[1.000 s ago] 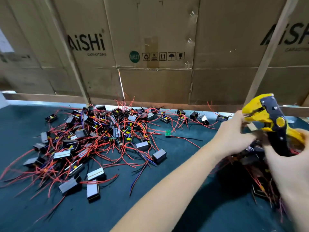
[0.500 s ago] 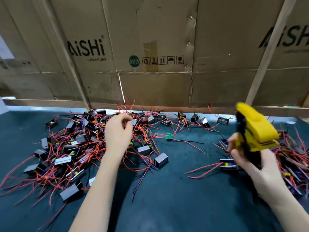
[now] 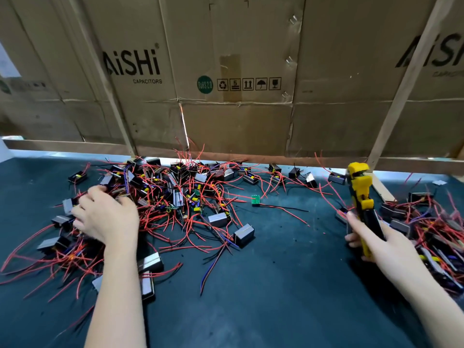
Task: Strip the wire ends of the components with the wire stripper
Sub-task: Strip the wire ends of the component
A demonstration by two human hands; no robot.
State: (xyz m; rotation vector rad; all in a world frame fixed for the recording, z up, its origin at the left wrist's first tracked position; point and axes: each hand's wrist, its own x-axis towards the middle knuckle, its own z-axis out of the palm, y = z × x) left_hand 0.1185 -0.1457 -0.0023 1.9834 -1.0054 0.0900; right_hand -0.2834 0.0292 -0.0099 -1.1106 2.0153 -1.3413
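Left hand [image 3: 105, 217] reaching into the component pile [image 3: 160, 197] at the table's [image 3: 276, 285] back left, fingers curled among red wires, grasp unclear, right hand [image 3: 376, 244] gripping the yellow wire stripper [image 3: 360, 194] upright near the right edge

A dark teal mat [image 3: 263, 297] covers the worktable from edge to edge. Behind it stands a wall of flattened cardboard boxes [image 3: 238, 116] (printed "AiSHi CAPACITORS", with a green RoHS sticker and handling symbols), held up by slanted wooden battens [image 3: 406, 79] and a wooden rail [image 3: 62, 146] along the bottom. A bright strip [image 3: 7, 64] shows at the far left edge.
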